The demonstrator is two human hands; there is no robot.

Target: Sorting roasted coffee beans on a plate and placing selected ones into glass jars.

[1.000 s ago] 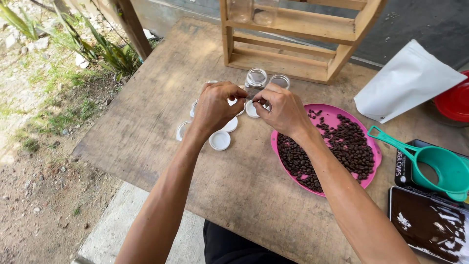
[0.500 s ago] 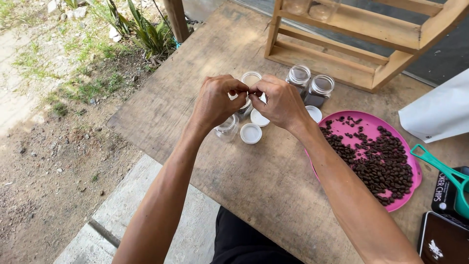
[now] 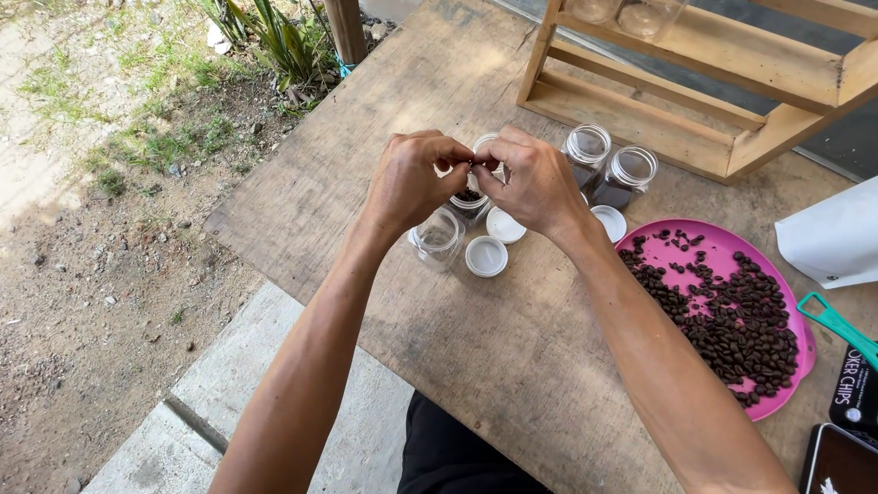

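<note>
My left hand (image 3: 412, 181) and my right hand (image 3: 538, 183) meet fingertip to fingertip over the wooden table (image 3: 384, 91). Together they pinch a tiny dark bit (image 3: 472, 166) that looks like a coffee bean. Right under it stands a clear jar (image 3: 469, 209) partly filled with dark beans. An empty clear jar (image 3: 437, 240) sits just below my left hand. Three white lids (image 3: 486, 257) lie loose around these jars. To the right, a pink plate (image 3: 704, 240) holds a heap of coffee beans (image 3: 741, 320).
Two more clear jars (image 3: 607, 163) stand behind my right hand, in front of a wooden rack (image 3: 677, 87). A white bag (image 3: 832, 240), a teal scoop handle (image 3: 837, 322) and dark packets (image 3: 855, 393) sit at the right edge. Dirt and plants lie beyond the table's left edge.
Both hands have stayed together, pinching above the jars. My head has shifted, so the jars and pink plate now show further right, and the two far jars have come fully into view.
</note>
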